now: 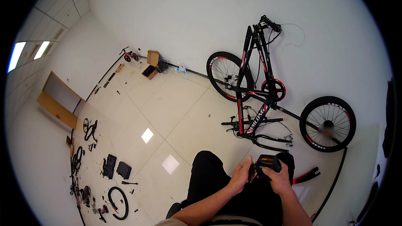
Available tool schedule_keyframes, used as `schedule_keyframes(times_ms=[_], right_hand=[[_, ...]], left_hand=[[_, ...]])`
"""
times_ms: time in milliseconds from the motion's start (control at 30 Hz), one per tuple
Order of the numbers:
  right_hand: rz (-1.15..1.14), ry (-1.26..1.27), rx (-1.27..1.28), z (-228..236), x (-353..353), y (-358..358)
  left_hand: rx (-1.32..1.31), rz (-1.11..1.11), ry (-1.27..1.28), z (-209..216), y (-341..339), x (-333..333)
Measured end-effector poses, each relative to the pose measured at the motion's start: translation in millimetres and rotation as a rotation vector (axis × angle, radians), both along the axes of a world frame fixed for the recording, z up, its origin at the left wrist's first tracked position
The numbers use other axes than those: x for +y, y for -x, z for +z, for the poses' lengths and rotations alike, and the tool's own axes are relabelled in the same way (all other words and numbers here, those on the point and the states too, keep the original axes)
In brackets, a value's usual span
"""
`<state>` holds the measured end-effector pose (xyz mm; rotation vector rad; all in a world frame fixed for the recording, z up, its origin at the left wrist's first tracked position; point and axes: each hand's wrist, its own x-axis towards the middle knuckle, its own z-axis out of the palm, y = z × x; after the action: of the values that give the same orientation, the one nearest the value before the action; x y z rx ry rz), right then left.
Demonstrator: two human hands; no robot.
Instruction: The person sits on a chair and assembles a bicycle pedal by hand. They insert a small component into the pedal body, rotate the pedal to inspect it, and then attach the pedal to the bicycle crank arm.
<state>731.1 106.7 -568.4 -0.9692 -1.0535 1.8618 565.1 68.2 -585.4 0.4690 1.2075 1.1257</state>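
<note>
Above my lap I hold a black bicycle pedal [268,162] with an orange reflector strip. My right hand [277,178] is closed round the pedal's body from the right and below. The fingers of my left hand [243,173] are pinched at the pedal's left end, where the axle would be; what lies between them is partly hidden. Just beyond my knees a black and red bicycle frame [258,117] stands upside down with its fork on the floor, leaning by the white wall. A wheel [228,75] rests behind it, and a second wheel [307,119] leans on the wall to the right.
A red and black mudguard [307,176] lies right of my knee. Across the floor to the left are a black tool case [109,166], a tyre [124,209] and several loose parts. An open cardboard box [153,58] and a small bike [128,54] stand by the far wall.
</note>
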Motion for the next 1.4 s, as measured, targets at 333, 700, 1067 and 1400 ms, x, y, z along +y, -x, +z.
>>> schedule_keyframes(times_ms=[333,700,1067,1400], right_hand=[[-0.016,0.044,-0.007,-1.2,0.1,0.7],[0.025,0.035,0.005,-3.1,-2.5,1.3],[0.014,0.029,0.038,-1.3,-3.4,2.0],[-0.089,0.099,0.146,-5.8,1.2,0.9]], left_hand=[[0.206,0.004,-0.232,-26.3,-3.0,-6.0],[0.062,0.042,-0.162,-23.1,-5.1,-8.4],[-0.006,0.137,0.020,-4.0,-11.2,-5.3],[0.155,0.085,-0.323,-19.7,-17.9,-7.2]])
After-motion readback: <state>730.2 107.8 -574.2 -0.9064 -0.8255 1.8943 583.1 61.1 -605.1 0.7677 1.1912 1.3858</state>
